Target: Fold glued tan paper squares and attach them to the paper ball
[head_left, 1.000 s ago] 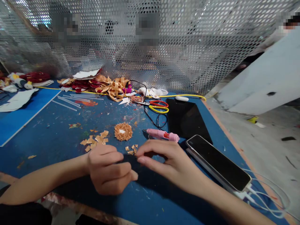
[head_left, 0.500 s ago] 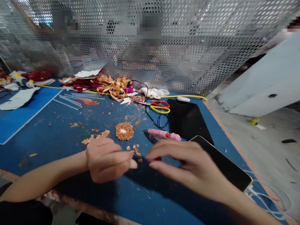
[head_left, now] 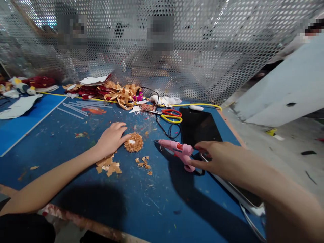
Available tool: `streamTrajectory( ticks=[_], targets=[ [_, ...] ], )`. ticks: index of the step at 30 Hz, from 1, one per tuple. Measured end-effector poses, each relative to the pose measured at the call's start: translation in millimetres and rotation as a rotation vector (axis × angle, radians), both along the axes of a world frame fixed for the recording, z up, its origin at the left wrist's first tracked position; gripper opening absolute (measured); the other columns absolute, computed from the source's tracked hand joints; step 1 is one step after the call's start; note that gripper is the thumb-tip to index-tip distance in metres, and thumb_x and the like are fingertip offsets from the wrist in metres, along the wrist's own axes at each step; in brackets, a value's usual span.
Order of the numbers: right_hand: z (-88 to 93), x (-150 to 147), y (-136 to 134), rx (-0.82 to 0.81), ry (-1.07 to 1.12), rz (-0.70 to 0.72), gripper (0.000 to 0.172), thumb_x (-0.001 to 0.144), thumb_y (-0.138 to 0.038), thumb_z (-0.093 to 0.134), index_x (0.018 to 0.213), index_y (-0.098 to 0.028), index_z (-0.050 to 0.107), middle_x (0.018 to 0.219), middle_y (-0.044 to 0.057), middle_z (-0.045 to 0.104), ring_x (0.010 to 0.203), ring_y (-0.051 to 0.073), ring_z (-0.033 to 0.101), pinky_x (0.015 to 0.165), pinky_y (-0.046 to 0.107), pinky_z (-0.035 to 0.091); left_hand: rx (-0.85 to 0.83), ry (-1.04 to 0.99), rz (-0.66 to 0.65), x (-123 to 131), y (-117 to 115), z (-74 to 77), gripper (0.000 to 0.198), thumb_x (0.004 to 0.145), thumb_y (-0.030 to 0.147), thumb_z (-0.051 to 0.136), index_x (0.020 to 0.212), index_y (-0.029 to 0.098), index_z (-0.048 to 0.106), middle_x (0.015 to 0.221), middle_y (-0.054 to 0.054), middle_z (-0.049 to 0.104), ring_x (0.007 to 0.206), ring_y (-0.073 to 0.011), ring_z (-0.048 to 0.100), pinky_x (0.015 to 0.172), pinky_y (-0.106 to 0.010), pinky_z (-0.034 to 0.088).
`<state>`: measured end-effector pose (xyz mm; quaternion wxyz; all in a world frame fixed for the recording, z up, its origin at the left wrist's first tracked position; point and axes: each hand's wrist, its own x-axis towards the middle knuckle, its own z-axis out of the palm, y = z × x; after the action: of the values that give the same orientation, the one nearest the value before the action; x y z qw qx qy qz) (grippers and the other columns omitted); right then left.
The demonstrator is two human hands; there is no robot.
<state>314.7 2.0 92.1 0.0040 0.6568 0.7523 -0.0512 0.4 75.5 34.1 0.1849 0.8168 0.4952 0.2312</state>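
Fingers together and thumb stretched out, my left hand (head_left: 113, 139) is by the left edge of a small round disc of frilly brown scraps (head_left: 136, 143), which has a white patch in its middle. The thumb tip reaches the disc's edge, and I cannot tell whether it presses on it. A pink glue gun (head_left: 174, 146) lies to the right, its nozzle pointing left. Behind it is my right hand (head_left: 212, 156), fingers apart around the rear end and handle, not closed on them. Tan paper scraps (head_left: 110, 166) lie below my left wrist, and smaller scraps (head_left: 143, 163) lie below the disc.
Scissors (head_left: 170, 115) with red and yellow handles lie behind the glue gun, beside a black tablet (head_left: 198, 126). Several clear glue sticks (head_left: 73, 109) lie back left. Gold ribbon (head_left: 126, 96) and red material line the perforated metal screen (head_left: 192, 60). A yellow cable (head_left: 202, 104) runs along the back.
My left hand has moved up from over the scraps to the disc, opening from its curled shape. My right hand has moved right to the glue gun, fingers spreading from a near pinch.
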Motion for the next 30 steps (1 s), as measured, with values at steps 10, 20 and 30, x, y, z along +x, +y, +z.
streamTrajectory(
  ticks=[10, 20, 30],
  targets=[
    [-11.0, -13.4, 30.6, -0.428, 0.096, 0.047, 0.024, 0.069, -0.038, 0.062, 0.053, -0.020, 0.060, 0.052, 0.001, 0.060, 0.049, 0.015, 0.057, 0.048, 0.026, 0.036, -0.216, -0.110, 0.036, 2.7, -3.1, -10.4, 0.027, 0.068, 0.037, 0.071, 0.083, 0.018, 0.060, 0.116, -0.012, 0.059, 0.118, -0.0331, 0.047, 0.102, -0.049, 0.034],
    [5.5, -2.5, 33.7, -0.367, 0.436, 0.190, 0.028, 0.078, -0.045, 0.048, 0.076, -0.019, 0.060, 0.076, 0.002, 0.066, 0.070, 0.018, 0.061, 0.063, 0.029, 0.047, -0.711, -0.684, 0.135, 5.5, 3.0, 2.0, 0.032, 0.070, 0.035, 0.070, 0.094, 0.017, 0.059, 0.080, -0.006, 0.067, 0.067, -0.0155, 0.063, 0.057, -0.026, 0.050],
    [-3.9, -0.6, 39.2, -0.173, 0.931, -0.067, 0.035, 0.072, -0.053, 0.060, 0.073, -0.018, 0.062, 0.075, 0.008, 0.069, 0.067, 0.018, 0.065, 0.058, 0.029, 0.050, -0.943, -1.299, 0.166, -1.6, 12.0, 1.1, 0.029, 0.073, 0.039, 0.052, 0.094, 0.020, 0.057, 0.096, -0.008, 0.070, 0.094, -0.0205, 0.067, 0.077, -0.033, 0.056]
  ],
)
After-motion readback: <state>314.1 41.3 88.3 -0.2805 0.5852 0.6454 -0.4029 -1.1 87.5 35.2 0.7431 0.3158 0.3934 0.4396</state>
